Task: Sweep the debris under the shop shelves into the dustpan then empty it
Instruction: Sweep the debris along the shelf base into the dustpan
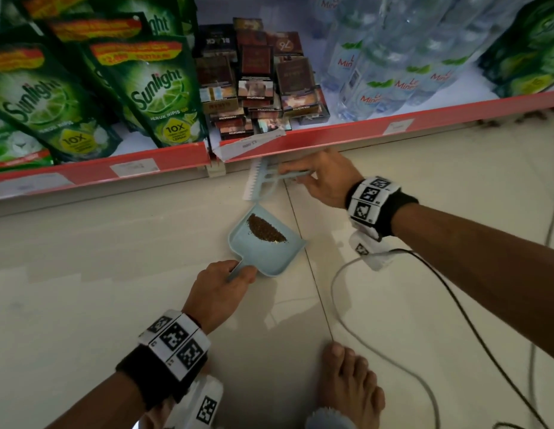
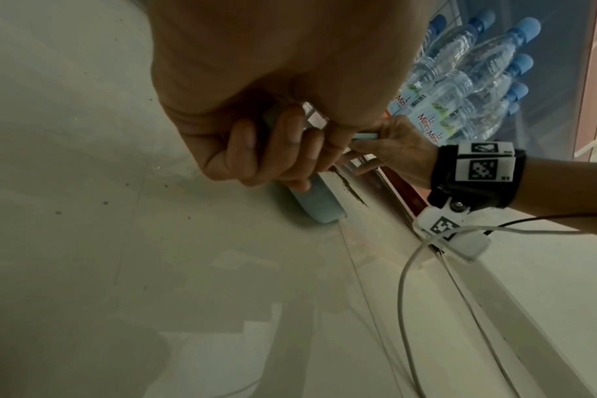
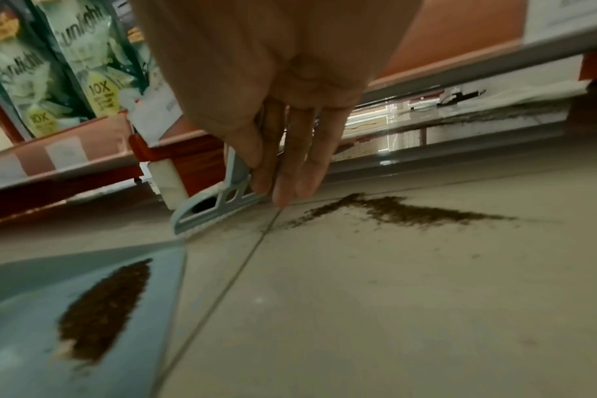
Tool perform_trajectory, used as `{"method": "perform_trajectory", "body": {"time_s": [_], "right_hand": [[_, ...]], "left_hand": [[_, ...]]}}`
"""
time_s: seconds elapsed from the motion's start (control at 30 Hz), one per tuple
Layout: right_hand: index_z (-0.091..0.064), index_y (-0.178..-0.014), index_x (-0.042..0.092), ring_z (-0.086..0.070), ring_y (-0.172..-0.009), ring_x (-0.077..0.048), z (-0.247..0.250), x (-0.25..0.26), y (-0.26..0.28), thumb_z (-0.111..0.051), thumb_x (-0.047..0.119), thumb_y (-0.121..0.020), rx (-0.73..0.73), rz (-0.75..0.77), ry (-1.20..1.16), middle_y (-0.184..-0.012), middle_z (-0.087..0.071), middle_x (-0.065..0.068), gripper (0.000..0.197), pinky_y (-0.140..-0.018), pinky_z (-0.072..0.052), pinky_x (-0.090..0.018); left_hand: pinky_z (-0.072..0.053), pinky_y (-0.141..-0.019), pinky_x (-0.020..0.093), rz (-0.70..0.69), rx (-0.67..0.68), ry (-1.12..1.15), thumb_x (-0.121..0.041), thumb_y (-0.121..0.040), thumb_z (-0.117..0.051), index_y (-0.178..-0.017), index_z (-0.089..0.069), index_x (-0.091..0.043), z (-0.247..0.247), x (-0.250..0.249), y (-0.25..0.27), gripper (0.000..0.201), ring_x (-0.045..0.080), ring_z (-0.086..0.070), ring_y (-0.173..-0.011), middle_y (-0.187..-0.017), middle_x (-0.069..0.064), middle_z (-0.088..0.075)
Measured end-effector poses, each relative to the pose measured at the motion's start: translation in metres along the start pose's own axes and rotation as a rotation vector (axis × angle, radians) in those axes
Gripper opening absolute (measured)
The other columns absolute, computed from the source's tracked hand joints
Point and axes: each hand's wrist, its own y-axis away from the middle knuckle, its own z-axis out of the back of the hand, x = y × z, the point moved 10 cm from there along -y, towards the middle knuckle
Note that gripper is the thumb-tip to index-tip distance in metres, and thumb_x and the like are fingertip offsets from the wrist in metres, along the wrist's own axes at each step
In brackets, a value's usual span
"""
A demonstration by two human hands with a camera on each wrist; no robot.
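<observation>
A pale blue dustpan [image 1: 266, 258] lies on the tiled floor with a heap of brown debris [image 1: 266, 230] inside it. My left hand [image 1: 221, 286] grips its handle; the left wrist view shows my fingers [image 2: 283, 150] curled round it. My right hand [image 1: 319, 178] holds the handle of a small pale blue brush [image 1: 257, 184] at the shelf's foot. In the right wrist view the brush [image 3: 215, 207] touches the floor just left of a streak of brown debris [image 3: 402, 210], and the dustpan [image 3: 24, 309] lies near left.
The red-edged bottom shelf [image 1: 331, 131] carries green Sunlight pouches [image 1: 158, 94], cigarette packs [image 1: 257, 88] and water bottles [image 1: 393, 72]. A white cable [image 1: 340, 308] and a black one [image 1: 473, 329] trail over the floor at right. My bare foot [image 1: 350, 385] stands at the bottom.
</observation>
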Motion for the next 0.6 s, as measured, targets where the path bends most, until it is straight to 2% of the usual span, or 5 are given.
{"method": "perform_trajectory", "body": {"time_s": [0.1, 0.17, 0.3, 0.4, 0.6], "right_hand": [[-0.073, -0.115, 0.017, -0.068, -0.103, -0.031, 0.023, -0.022, 0.016, -0.058, -0.005, -0.078, -0.017, -0.006, 0.055, -0.116, -0.072, -0.007, 0.045, -0.091, -0.054, -0.046], [-0.076, -0.106, 0.009, -0.070, -0.095, -0.034, 0.046, -0.037, 0.030, -0.060, -0.010, -0.076, -0.075, 0.010, 0.074, -0.107, -0.074, -0.012, 0.039, -0.087, -0.056, -0.047], [-0.076, -0.103, 0.010, -0.072, -0.084, -0.028, 0.070, -0.052, 0.038, -0.063, -0.009, -0.079, -0.159, -0.060, -0.058, -0.096, -0.076, -0.011, 0.033, -0.079, -0.059, -0.040], [-0.075, -0.104, 0.010, -0.073, -0.075, -0.020, 0.046, -0.032, 0.023, -0.063, -0.009, -0.082, -0.098, -0.119, -0.292, -0.090, -0.076, -0.012, 0.031, -0.066, -0.060, -0.026], [-0.074, -0.103, 0.017, -0.071, -0.080, -0.013, -0.020, 0.044, -0.011, -0.057, 0.000, -0.091, 0.103, -0.051, -0.493, -0.093, -0.075, -0.003, 0.028, -0.062, -0.062, -0.029]], "left_hand": [[-0.040, -0.060, 0.031, 0.015, -0.010, 0.018, -0.033, -0.086, -0.061, -0.074, -0.065, -0.004, 0.002, 0.004, 0.002, 0.032, 0.015, -0.047, -0.054, -0.044, -0.010, -0.048], [-0.041, -0.059, 0.030, 0.016, -0.014, 0.031, -0.033, -0.087, -0.061, -0.074, -0.066, -0.004, 0.004, 0.006, 0.004, 0.032, 0.015, -0.048, -0.054, -0.046, -0.009, -0.049], [-0.040, -0.058, 0.031, 0.015, -0.008, 0.046, -0.034, -0.087, -0.061, -0.076, -0.065, -0.002, 0.004, 0.003, 0.004, 0.034, 0.016, -0.047, -0.055, -0.050, -0.008, -0.049], [-0.038, -0.058, 0.031, 0.016, -0.005, 0.042, -0.032, -0.087, -0.061, -0.077, -0.064, 0.000, 0.002, 0.001, 0.007, 0.034, 0.016, -0.044, -0.054, -0.048, -0.008, -0.046], [-0.039, -0.058, 0.029, 0.012, 0.029, 0.033, -0.035, -0.087, -0.060, -0.076, -0.064, -0.004, -0.005, 0.002, 0.020, 0.033, 0.012, -0.043, -0.050, -0.043, -0.011, -0.046]]}}
